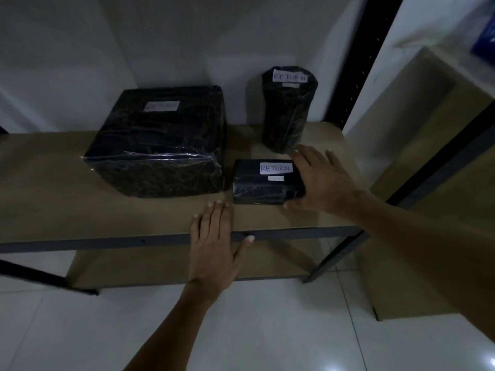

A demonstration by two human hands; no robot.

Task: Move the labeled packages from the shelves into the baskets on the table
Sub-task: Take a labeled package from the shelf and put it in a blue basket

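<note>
Three black-wrapped packages with white "RETURN" labels stand on a brown shelf board. The large box is at the left, an upright cylinder at the back right, and a small flat package in front of the cylinder. My right hand lies against the small package's right end, fingers spread and thumb at its front corner. My left hand is flat with straight fingers over the shelf's front edge, just left of the small package, holding nothing. No basket is in view.
A dark metal upright and frame rails bound the shelf at the right. A lower shelf board sits beneath. Another brown shelf unit stands to the right. White tiled floor lies below, a white wall behind.
</note>
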